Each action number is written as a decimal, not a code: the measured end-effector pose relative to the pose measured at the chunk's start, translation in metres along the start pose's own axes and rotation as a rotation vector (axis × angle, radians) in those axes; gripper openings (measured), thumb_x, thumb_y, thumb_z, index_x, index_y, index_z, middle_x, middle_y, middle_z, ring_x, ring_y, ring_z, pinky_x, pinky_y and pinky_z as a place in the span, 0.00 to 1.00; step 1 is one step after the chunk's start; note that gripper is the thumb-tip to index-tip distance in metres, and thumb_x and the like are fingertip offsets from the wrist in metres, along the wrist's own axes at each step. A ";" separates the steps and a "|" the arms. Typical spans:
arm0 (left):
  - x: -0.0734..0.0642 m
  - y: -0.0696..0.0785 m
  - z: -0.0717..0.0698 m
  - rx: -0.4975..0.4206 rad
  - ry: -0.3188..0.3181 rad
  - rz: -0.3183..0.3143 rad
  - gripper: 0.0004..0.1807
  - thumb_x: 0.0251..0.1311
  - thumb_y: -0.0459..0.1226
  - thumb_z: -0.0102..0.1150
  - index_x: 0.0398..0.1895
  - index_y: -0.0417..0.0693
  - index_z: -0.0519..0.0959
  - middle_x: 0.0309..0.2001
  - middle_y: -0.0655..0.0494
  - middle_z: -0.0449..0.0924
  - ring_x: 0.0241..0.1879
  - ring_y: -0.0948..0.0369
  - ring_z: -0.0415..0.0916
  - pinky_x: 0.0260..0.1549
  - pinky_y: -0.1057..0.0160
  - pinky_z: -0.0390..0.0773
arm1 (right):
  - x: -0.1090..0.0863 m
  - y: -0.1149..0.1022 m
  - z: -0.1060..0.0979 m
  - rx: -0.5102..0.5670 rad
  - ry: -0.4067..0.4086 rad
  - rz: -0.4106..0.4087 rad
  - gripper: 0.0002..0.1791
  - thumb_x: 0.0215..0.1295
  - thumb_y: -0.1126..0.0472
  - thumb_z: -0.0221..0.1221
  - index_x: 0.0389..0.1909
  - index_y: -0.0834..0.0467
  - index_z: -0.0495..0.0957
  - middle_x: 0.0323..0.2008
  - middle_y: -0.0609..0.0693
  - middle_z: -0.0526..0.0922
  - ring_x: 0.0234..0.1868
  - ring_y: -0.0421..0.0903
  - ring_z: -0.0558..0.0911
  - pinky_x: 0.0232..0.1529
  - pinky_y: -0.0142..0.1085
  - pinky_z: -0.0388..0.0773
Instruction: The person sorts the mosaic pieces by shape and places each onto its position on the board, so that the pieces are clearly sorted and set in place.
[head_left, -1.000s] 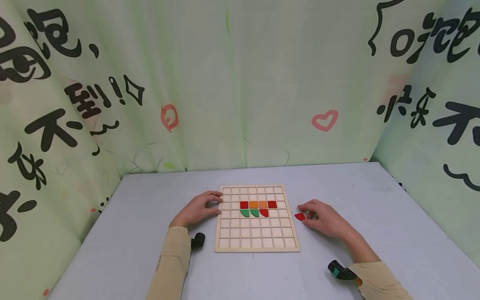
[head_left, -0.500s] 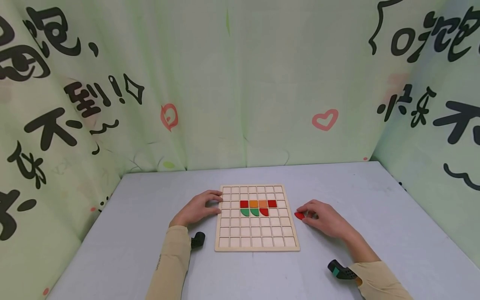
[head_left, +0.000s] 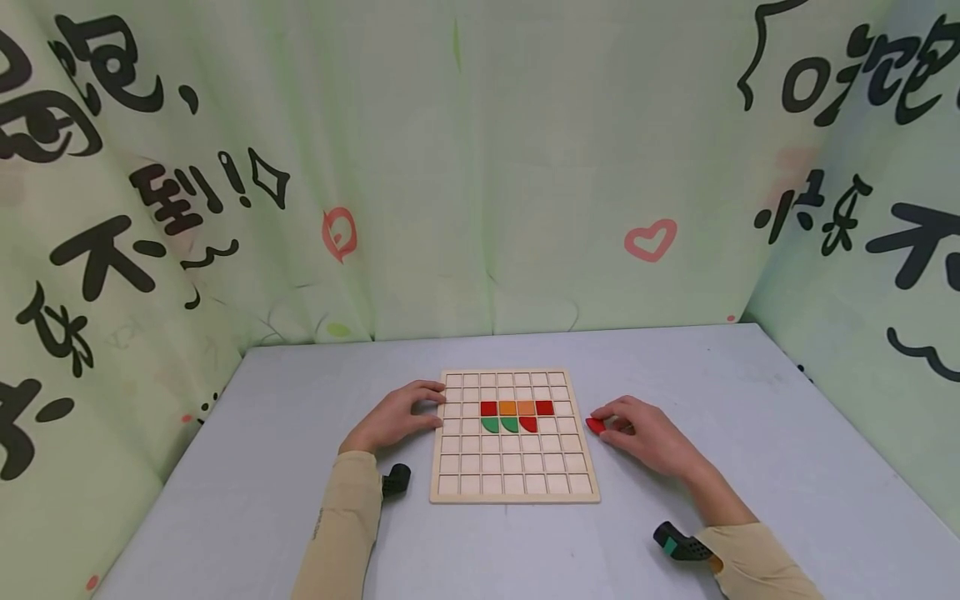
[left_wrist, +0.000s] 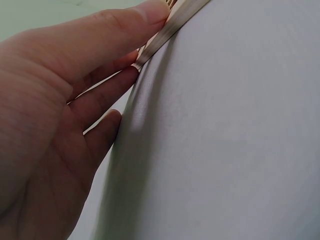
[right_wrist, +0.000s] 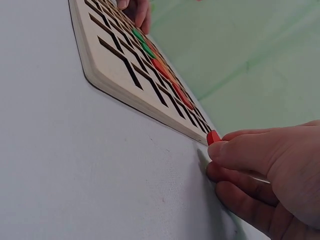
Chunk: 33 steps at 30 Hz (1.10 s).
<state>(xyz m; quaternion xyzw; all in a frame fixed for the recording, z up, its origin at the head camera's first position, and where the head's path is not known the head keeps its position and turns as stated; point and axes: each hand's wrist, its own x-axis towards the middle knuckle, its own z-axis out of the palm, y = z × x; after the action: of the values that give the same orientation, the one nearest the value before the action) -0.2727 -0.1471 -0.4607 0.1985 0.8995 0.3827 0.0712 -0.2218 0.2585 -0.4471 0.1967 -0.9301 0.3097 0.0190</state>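
A light wooden grid board point(head_left: 517, 499) lies flat on the table. In its upper middle, a row holds a red square point(head_left: 488, 409), two orange squares point(head_left: 517, 408) and another red square point(head_left: 544, 408). Directly below sit two green quarter-circle pieces point(head_left: 499, 425) and a red one point(head_left: 528, 425). My left hand point(head_left: 396, 419) rests its spread thumb and fingertips against the board's left edge. Just off the right edge, my right hand point(head_left: 645, 435) pinches a red quarter-circle piece point(head_left: 595, 426) between thumb and fingers; in the right wrist view only the tip of this red piece point(right_wrist: 213, 136) shows.
The table wears a white cloth point(head_left: 480, 550). Behind and on both sides hangs a pale green curtain point(head_left: 487, 208) with black writing and red hearts. Black devices sit at the left wrist point(head_left: 395, 481) and the right wrist point(head_left: 675, 542).
The right hand has tightened round the red quarter-circle piece, which has tilted and moved slightly left and up toward the board. The left hand and the pieces on the board have not moved.
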 end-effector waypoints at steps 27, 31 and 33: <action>0.001 0.002 0.001 0.016 0.002 -0.024 0.20 0.58 0.39 0.69 0.53 0.46 0.82 0.65 0.60 0.71 0.69 0.56 0.62 0.67 0.54 0.64 | 0.020 -0.029 0.024 0.200 0.015 0.105 0.14 0.62 0.59 0.66 0.49 0.54 0.82 0.49 0.50 0.79 0.43 0.45 0.80 0.42 0.33 0.80; 0.001 0.002 0.001 0.008 0.000 -0.023 0.20 0.58 0.39 0.69 0.53 0.46 0.82 0.65 0.59 0.70 0.69 0.55 0.62 0.67 0.54 0.64 | 0.024 -0.033 0.028 0.240 0.004 0.137 0.16 0.62 0.59 0.66 0.51 0.54 0.82 0.51 0.51 0.79 0.43 0.46 0.80 0.43 0.34 0.80; 0.001 0.001 0.001 0.006 -0.001 -0.023 0.20 0.58 0.39 0.69 0.53 0.46 0.81 0.65 0.58 0.70 0.69 0.55 0.62 0.67 0.53 0.64 | 0.026 -0.035 0.031 0.261 -0.005 0.158 0.16 0.62 0.58 0.66 0.51 0.54 0.82 0.52 0.51 0.79 0.44 0.45 0.80 0.43 0.35 0.80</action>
<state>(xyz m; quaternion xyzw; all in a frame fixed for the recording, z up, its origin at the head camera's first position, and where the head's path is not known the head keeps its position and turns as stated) -0.2727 -0.1454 -0.4604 0.1884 0.9028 0.3793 0.0754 -0.2302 0.2056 -0.4481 0.1245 -0.8946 0.4279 -0.0333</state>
